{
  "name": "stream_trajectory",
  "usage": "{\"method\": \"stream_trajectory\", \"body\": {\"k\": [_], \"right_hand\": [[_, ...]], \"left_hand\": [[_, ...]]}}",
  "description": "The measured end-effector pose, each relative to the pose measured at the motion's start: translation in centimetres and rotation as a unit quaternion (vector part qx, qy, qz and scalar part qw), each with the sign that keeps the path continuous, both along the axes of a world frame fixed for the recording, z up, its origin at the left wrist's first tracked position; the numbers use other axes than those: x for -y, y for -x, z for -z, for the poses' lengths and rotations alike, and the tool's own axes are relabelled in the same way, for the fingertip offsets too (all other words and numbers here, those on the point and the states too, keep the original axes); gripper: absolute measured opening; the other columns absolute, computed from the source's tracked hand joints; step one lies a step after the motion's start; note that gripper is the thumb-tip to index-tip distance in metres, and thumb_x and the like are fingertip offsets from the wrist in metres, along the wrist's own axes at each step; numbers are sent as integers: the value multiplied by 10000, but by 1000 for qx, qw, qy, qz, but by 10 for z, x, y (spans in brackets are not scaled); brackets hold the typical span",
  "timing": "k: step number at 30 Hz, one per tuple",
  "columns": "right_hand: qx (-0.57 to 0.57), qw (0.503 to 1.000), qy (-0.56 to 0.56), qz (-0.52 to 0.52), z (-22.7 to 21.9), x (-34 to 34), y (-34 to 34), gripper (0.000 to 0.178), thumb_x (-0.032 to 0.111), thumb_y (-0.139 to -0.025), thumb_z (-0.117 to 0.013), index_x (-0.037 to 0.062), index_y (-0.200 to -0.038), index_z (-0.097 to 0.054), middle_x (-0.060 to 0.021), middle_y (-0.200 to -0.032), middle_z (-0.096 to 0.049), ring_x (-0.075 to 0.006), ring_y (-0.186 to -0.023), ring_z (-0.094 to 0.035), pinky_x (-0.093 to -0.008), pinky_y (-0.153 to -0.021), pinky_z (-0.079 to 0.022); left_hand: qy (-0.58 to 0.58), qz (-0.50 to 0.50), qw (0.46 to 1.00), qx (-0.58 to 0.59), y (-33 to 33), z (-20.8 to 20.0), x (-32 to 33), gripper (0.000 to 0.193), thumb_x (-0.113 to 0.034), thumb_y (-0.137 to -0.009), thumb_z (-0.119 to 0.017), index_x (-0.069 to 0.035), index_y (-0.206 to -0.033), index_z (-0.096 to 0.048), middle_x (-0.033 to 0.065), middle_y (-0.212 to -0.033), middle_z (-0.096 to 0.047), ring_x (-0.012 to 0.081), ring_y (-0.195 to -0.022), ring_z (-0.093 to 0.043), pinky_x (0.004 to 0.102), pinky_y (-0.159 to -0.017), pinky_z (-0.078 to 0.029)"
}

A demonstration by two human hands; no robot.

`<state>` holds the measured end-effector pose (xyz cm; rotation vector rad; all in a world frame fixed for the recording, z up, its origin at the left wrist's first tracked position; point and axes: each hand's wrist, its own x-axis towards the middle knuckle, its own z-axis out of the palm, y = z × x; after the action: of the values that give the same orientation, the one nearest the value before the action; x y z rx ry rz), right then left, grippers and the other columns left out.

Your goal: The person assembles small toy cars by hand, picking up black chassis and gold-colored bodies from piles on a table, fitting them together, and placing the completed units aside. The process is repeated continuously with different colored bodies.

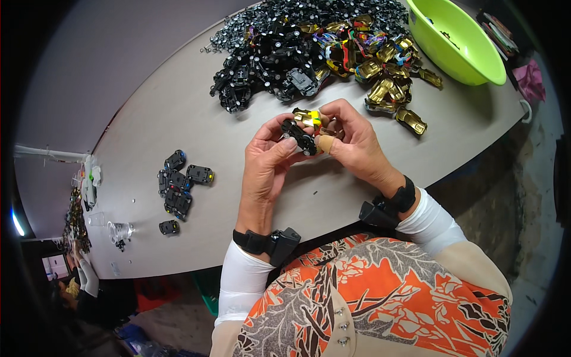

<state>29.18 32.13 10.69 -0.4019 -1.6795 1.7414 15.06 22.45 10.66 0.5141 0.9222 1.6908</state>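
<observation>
Presently, a black toy-car chassis (299, 138) is being held above the table (223, 149), between the left hand (264, 156) and the right hand (360, 152). Its long axis is being slanted from upper left to lower right, so that its lower end is being pointed toward the right thumb, around which a tan wrap (325, 143) is being worn. Just beyond the chassis, on the side away from the wearer's body, a gold-and-yellow shell (307, 118) is being held close alongside; whether the 2 parts are being joined or merely pressed together cannot be told. By the left fingers the chassis is being clamped, with the thumb being laid against its near side. The right fingers are being curled around the right end of the pair and appear to be clamped on the shell's yellow end, though the exact contact is being hidden. The chassis is being gripped nearer the left hand; the shell's yellow end is being kept nearer the right.
</observation>
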Motion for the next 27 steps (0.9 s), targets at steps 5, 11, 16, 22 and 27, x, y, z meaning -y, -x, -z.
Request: {"method": "stream_trajectory", "body": {"k": [5,11,16,22,27], "right_hand": [[82,995,-57,2,-3,2,-2,266,25,-782,-587,45,-1029,-491,-27,-837,-564,-62,-733,-533,-218,-646,-453],[44,997,-66,-1,5,3,4,330,10,-765,-576,30,-1087,-502,-78,-929,-547,-132,-783,-553,-260,-693,-468],[84,984,-159,-4,-6,1,0,349,-9,-742,-579,33,-1087,-548,-90,-954,-543,-163,-823,-565,-274,-713,-476],[88,980,-179,4,-2,-2,-1,347,-40,-717,-589,35,-1056,-570,-95,-935,-554,-191,-816,-577,-288,-695,-480],[83,973,-212,45,4,-1,-1,342,-47,-703,-624,32,-1033,-581,-86,-900,-566,-198,-798,-582,-290,-696,-477]], "left_hand": [[10,-3,1000,-24,-1,2,0,414,5,-757,-646,21,-1151,-520,109,-982,-618,188,-864,-631,349,-733,-576],[14,-8,998,-61,-5,1,0,429,45,-742,-662,29,-1153,-541,123,-993,-628,167,-831,-630,288,-707,-566],[12,-17,996,-92,-6,6,0,399,41,-750,-661,15,-1139,-576,127,-1028,-620,154,-825,-620,264,-689,-557],[-9,-9,979,-204,-9,10,1,359,7,-809,-614,-22,-1165,-583,68,-1123,-565,115,-884,-579,229,-737,-517],[-2,-30,954,-297,-15,9,0,324,-35,-853,-581,-23,-1177,-578,59,-1097,-577,95,-884,-557,215,-776,-477]]}}
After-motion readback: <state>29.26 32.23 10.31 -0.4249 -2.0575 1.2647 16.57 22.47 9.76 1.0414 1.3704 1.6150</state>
